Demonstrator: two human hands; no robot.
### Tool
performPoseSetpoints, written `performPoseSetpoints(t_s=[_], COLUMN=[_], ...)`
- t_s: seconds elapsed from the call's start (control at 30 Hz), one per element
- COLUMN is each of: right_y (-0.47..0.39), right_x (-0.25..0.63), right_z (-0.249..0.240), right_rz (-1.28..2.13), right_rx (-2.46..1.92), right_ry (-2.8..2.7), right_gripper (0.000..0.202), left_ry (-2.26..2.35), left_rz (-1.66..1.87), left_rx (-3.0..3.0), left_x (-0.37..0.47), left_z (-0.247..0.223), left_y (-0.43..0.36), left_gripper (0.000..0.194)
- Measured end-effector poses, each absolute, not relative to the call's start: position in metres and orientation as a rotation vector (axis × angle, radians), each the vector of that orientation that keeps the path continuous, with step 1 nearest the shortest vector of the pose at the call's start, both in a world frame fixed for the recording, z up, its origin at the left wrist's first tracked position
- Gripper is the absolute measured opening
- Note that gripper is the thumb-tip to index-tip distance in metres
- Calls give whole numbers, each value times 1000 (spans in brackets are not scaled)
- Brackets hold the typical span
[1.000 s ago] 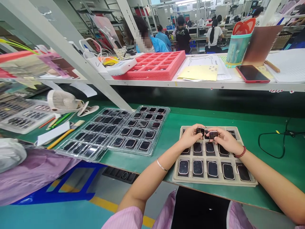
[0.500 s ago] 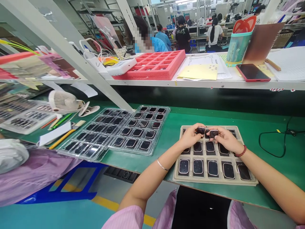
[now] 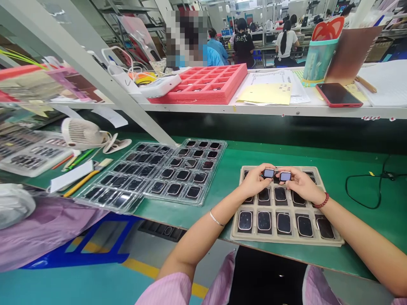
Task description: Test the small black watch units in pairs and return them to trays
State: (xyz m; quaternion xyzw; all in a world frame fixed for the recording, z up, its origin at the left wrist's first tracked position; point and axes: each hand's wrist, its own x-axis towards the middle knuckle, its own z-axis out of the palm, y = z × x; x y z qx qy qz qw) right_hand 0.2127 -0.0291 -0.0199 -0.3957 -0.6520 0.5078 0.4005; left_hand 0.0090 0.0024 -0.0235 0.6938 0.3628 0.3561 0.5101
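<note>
Over the back row of a beige tray [image 3: 288, 241], my left hand [image 3: 255, 183] pinches a small square watch-like piece [image 3: 269, 173] between thumb and fingers. Close beside it, my right hand [image 3: 301, 184] grips a similar square piece [image 3: 285, 176]. Both pieces have pale, bright faces with dark rims. The tray holds rows of dark square screens in pockets; its back row is partly hidden by my hands.
Left of the tray lie two clear plastic trays [image 3: 203, 199] of dark screens. Further left are a yellow-handled tool [image 3: 81, 184] and a white fan [image 3: 83, 133]. A black cable [image 3: 359, 203] lies right. Behind runs a shelf [image 3: 263, 109] with a red foam tray [image 3: 222, 98].
The faces of the two held pieces have turned from dark to pale and bright. Both hands stay at nearly the same place above the tray.
</note>
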Motion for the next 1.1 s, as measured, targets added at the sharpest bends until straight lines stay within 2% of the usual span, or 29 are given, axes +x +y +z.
performPoseSetpoints(t_s=[0.17,0.83,1.1], right_y=[-29,-30,-30], right_x=[213,214,214], right_z=[-18,-20,-18], right_rz=[1325,1349,1339], right_rx=[-1051,-994,-1020], right_ry=[-1641,-1638,-1654], right_gripper=[37,39,38], left_ry=[852,900,857], left_rz=[864,855,862], left_rx=[1648,1673,1635], left_x=[9,8,8], left_z=[-23,-23,-23], left_y=[2,2,2], left_gripper=[32,36,31])
